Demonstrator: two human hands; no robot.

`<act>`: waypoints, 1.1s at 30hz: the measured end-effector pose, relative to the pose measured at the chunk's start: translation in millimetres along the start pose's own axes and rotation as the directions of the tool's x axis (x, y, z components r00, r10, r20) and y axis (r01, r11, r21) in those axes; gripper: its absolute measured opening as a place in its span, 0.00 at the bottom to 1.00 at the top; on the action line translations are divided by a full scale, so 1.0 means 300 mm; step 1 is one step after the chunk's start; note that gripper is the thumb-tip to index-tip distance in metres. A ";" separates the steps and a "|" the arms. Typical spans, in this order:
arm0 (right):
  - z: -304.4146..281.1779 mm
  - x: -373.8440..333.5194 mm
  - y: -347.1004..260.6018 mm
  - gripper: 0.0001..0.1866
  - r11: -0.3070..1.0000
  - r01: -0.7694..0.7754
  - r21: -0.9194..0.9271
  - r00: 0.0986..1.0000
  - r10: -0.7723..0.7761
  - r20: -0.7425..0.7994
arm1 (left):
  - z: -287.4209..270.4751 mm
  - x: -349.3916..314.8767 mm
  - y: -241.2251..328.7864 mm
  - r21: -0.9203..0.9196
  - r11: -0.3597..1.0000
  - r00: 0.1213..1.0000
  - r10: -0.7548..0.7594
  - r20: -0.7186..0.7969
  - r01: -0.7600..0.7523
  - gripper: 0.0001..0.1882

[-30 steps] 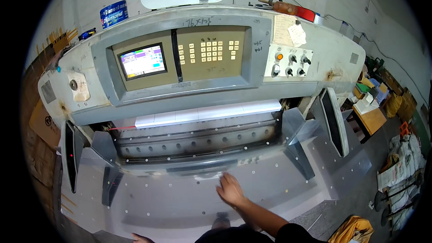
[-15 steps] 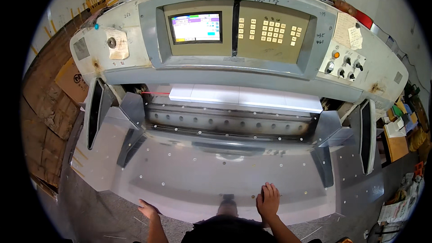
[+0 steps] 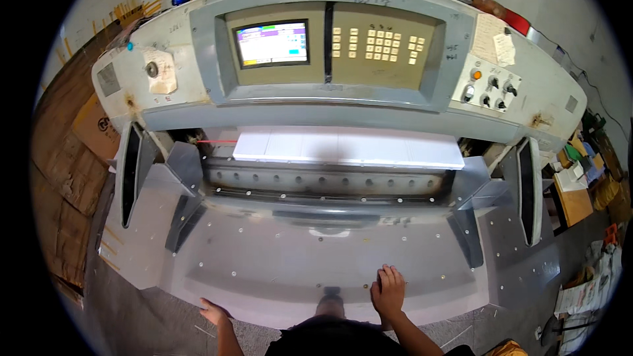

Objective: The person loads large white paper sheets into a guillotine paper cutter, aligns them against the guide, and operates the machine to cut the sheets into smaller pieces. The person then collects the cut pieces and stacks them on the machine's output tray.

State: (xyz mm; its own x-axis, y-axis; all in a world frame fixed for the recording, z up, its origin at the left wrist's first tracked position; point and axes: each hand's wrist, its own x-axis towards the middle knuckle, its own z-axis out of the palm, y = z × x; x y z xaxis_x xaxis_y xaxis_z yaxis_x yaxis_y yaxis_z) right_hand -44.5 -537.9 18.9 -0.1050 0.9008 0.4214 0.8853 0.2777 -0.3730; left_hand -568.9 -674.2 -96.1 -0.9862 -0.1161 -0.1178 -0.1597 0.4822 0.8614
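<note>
My left hand (image 3: pixel 214 312) rests at the front left edge of the grey machine table (image 3: pixel 277 257), its fingers stretched out and holding nothing. My right hand (image 3: pixel 388 291) lies on the tabletop right of centre, fingers outstretched, with nothing in it. Beyond both hands, a long stack of white paper (image 3: pixel 283 145) spans the opening of a paper cutting machine. A thin red line of light (image 3: pixel 217 141) shows by its left end. Above it are a lit screen (image 3: pixel 272 43) and a keypad (image 3: pixel 382 44).
Dark angled side guards (image 3: pixel 184 221) (image 3: pixel 468 237) flank the table. Upright light-barrier posts (image 3: pixel 130 175) (image 3: pixel 529 191) stand outside them. Knobs and an orange lamp (image 3: pixel 477 75) sit at the right of the console. Cardboard (image 3: pixel 69 151) leans at the left; wrapped bundles (image 3: pixel 583 287) lie at the right.
The paper stack has come forward toward me and now covers more of the bed. Both hands stay in about the same places on the table. The view has shifted slightly.
</note>
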 end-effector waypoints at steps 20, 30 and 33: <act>-0.945 1.473 0.670 0.19 0.653 -0.424 0.628 0.852 0.523 0.031 | 0.012 -0.058 0.028 -0.221 0.970 0.990 -0.082 0.111 0.105 0.42; -0.929 1.516 0.812 0.15 0.859 -0.372 0.352 0.900 0.426 -0.088 | -0.017 -0.036 0.003 -0.073 0.997 1.000 -0.003 0.027 0.005 0.43; -0.852 1.456 0.899 0.14 0.990 -0.142 0.005 0.927 0.135 -0.351 | -0.008 -0.081 0.056 0.152 0.988 0.999 0.019 -0.028 -0.015 0.41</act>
State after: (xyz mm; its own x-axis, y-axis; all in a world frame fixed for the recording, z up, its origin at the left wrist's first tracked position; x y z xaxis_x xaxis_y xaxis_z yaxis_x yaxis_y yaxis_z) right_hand 264.1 -154.9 313.7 0.1809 0.7553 0.6300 0.8890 0.1483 -0.4331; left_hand -547.6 -665.2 -77.6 -0.9876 -0.1307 -0.0875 -0.1497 0.6100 0.7781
